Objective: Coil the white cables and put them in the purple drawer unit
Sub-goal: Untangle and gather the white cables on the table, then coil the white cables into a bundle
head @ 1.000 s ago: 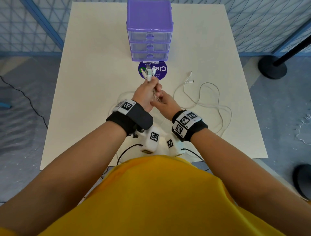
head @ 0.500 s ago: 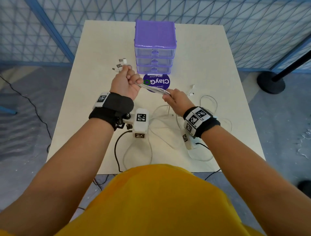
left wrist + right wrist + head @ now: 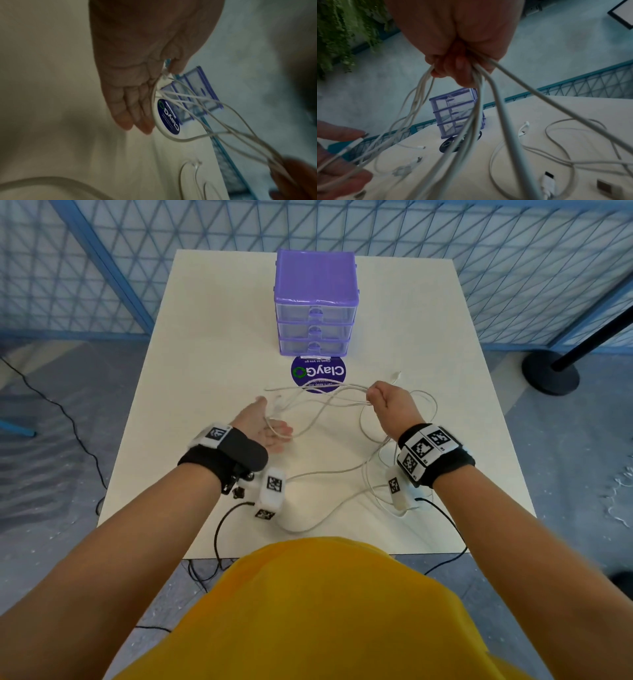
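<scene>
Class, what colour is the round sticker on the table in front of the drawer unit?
Dark blue-purple with white lettering and a green ring, the round sticker shows best in the head view.

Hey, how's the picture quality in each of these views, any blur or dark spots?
Head view: bright and sharp, edges bowed by the wide lens, left hand slightly smeared. Left wrist view: dim, soft, purple drawer unit blurred. Right wrist view: dark, right hand and near white cables out of focus.

One purple drawer unit [image 3: 316, 306] is seen at 12 o'clock, with three drawers counted. One round sticker [image 3: 318, 374]. White cables [image 3: 329, 402]: several, exact count unclear.
</scene>
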